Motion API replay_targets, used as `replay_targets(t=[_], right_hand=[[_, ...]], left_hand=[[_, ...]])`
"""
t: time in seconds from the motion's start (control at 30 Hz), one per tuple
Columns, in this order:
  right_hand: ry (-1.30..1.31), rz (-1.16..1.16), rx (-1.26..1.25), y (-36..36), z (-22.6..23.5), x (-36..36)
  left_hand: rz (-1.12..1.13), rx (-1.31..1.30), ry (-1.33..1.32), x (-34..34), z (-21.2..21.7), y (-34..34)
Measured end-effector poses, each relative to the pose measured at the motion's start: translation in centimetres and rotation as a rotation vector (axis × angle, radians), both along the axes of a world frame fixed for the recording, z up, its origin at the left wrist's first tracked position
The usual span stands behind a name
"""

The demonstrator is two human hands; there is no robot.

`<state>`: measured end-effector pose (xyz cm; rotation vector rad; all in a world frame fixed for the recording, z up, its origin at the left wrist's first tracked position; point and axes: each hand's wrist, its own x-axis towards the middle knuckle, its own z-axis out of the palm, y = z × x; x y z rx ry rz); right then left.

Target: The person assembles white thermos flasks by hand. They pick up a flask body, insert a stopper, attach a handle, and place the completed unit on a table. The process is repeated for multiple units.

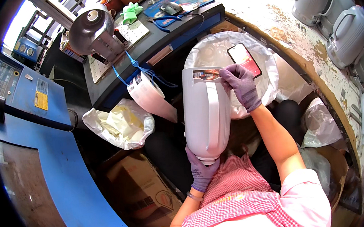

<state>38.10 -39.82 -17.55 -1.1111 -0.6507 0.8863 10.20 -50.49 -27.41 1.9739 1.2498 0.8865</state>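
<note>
- The white jug body [195,116] is held above the lap, with its handle [213,119] facing up and its wide end pointed away from the red checked apron [235,178].
- Its narrow neck end is supported by the gloved left hand [202,172]; the fingers are curled around it, partly hidden underneath.
- A printed label [203,74] has been laid across the body near the wide rim, above the handle.
- The label's right end is pinched by the gloved right hand [242,86], its fingers brought together there, so placement is judged well advanced but unfinished.
- Whether the label has been fully stuck down cannot be told; release of that end is left.
- A label roll [150,92] is hung by blue cord [134,62], with a strip trailing from it.
- Grey jugs [350,38] are stood along the curved bench [269,23]; whether they have been labelled cannot be seen.
</note>
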Motion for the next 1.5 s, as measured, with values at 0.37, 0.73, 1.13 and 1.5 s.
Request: replay_targets(t=[0.37,0.73,1.13,1.5], right_hand=[[-0.048,-0.026,0.012,0.3,-0.6,0.0],[-0.020,-0.041,0.008,0.5,-0.8,0.1],[-0.858,-0.033,-0.382,-0.6,-0.4,8.9],[-1.231,0.613,-0.650,6.7,8.0,3.6]], left_hand=[[-0.010,0.000,0.026,0.0,-0.2,0.1],[-0.033,0.027,0.070,-0.3,-0.5,0.1],[-0.032,0.001,0.031,-0.3,-0.1,0.2],[-0.043,0.147,0.002,-0.1,-0.8,0.1]])
